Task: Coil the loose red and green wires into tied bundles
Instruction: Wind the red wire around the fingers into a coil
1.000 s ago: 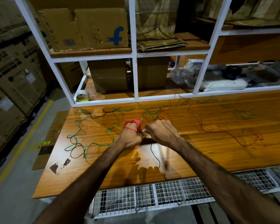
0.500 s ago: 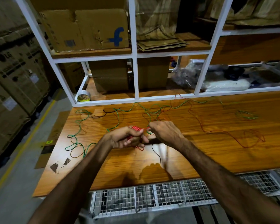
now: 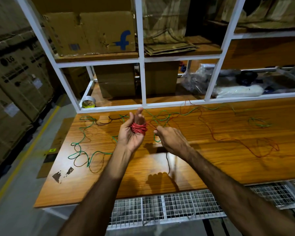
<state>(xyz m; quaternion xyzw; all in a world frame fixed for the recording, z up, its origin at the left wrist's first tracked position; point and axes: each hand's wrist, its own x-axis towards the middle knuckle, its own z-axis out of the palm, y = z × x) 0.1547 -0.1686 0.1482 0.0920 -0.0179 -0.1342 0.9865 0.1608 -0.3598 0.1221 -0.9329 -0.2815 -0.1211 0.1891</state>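
Head: red wire (image 3: 138,128) coiled round left hand (image 3: 132,133) fingers (image 3: 140,114).

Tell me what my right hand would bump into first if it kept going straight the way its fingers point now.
Probably the left hand. The right hand points left and slightly away, pinching the red wire, and the red coil wound round the left fingers lies directly in that line. Depth is unclear from one view.

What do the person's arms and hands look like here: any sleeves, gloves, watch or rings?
Both forearms are bare up to the frame edge, with no sleeves in view. The left hand and right hand wear no gloves. No watch, bracelet or ring shows on either.
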